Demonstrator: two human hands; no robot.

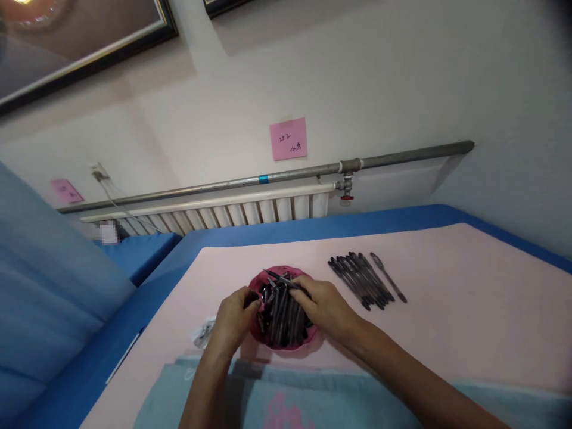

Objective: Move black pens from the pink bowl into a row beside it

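Observation:
A pink scalloped bowl full of pen parts, dark and mostly long and thin, stands on the pink sheet. Over its upper right side my right hand is closed on a pen, whose bare tip points to the upper left. At the bowl's left rim my left hand has thumb and fingers pinched around a small dark piece, perhaps a pen cap, mostly covered by the fingers. To the right of the bowl lies a row of capped pens, side by side, with a single pen slightly apart.
Crumpled white plastic lies left of my left forearm. Light blue cloth covers the near edge of the pink sheet. A blue curtain hangs at left. Behind the table are a radiator and a pipe.

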